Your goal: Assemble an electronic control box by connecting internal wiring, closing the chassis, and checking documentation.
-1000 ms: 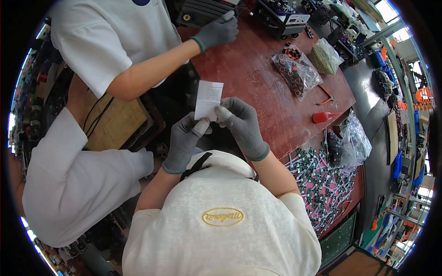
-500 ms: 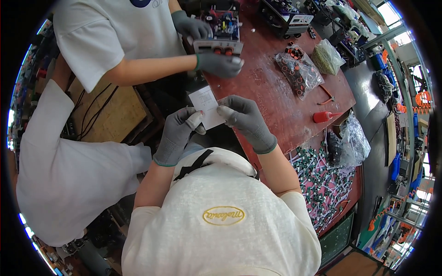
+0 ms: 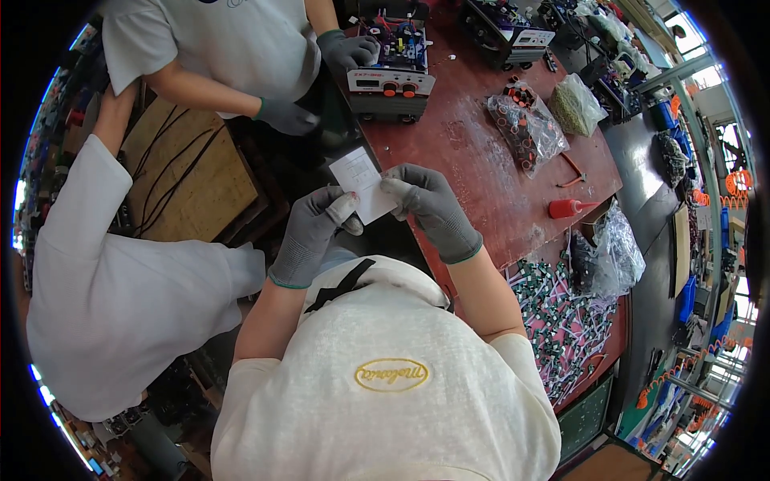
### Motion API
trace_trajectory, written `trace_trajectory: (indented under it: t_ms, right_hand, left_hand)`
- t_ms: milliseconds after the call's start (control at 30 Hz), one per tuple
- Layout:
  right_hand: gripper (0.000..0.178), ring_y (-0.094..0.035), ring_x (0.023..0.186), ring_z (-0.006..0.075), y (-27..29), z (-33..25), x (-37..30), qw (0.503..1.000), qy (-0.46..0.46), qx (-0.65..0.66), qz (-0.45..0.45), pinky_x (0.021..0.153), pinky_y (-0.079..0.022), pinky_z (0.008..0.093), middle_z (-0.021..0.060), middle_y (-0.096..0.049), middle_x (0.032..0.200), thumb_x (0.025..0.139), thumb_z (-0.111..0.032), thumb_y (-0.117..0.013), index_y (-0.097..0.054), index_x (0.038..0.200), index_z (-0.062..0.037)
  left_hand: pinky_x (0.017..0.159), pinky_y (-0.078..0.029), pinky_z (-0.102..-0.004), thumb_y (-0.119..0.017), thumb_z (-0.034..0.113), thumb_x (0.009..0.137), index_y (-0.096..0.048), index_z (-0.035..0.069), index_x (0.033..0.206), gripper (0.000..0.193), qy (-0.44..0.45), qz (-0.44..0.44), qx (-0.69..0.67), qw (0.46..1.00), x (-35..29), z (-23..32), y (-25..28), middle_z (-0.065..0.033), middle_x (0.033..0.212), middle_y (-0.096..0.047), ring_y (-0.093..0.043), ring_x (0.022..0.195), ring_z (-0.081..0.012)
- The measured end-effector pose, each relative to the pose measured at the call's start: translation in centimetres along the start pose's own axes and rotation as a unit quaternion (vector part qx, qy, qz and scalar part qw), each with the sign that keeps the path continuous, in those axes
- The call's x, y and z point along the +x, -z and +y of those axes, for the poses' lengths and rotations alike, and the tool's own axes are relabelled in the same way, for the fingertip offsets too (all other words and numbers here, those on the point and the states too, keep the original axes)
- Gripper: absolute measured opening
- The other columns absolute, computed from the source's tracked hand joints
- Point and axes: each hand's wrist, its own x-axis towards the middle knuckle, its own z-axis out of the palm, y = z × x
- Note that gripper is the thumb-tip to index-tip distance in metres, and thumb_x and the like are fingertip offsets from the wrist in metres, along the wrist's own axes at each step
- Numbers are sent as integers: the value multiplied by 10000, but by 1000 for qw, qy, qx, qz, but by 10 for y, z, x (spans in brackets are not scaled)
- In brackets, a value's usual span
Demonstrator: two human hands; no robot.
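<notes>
A small white printed sheet of paper (image 3: 358, 178) is held up in front of my chest, beside the near edge of the red table. My left hand (image 3: 322, 224), in a grey glove, pinches its left lower edge between thumb and fingers. On its right edge, my right hand (image 3: 425, 200), gloved alike, grips it the same way. Lines and a diagram show on the sheet, too small to make out. Beyond it stands an open electronic device (image 3: 391, 86) with two orange-ringed knobs on its front panel and circuit parts inside.
A co-worker's gloved hand (image 3: 350, 51) rests at the device; the other (image 3: 287, 116) hangs left. On the red table (image 3: 461, 152) lie a bag of orange-ringed knobs (image 3: 525, 132), a bag of small green parts (image 3: 575, 104), pliers (image 3: 573, 170), a red bottle (image 3: 565, 208) and many small wired connectors (image 3: 553, 321).
The co-worker's nearer hand has drawn back left, away from the device, uncovering its front panel. My hands keep hold of the paper, nearly unmoved.
</notes>
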Motion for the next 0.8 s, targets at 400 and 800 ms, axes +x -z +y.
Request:
trace_trajectory:
  t_ms: [400, 800]
  right_hand:
    - [227, -528, 675, 36, -3, -2, -3, 1000, 19, -15, -7, 592, -433, 173, 7, -601, 830, 834, -157, -663, -607, 999, -11]
    - [228, -565, 569, 175, -4, -1, -9, 773, 425, -459, 107, 521, -457, 268, 59, -613, 749, 768, -62, -681, -624, 988, -62]
  left_hand:
    - [571, -491, -230, -625, 204, 872, -632, 28, 921, 183, -11, 8, 31, 999, -6, 4, -2, -44, 697, -629, -578, 584, -94]
    - [619, -500, -252, -577, 286, 899, -607, -11, 1097, 357, 97, -22, -83, 992, -10, 26, -7, -67, 841, -636, -602, 691, -130]
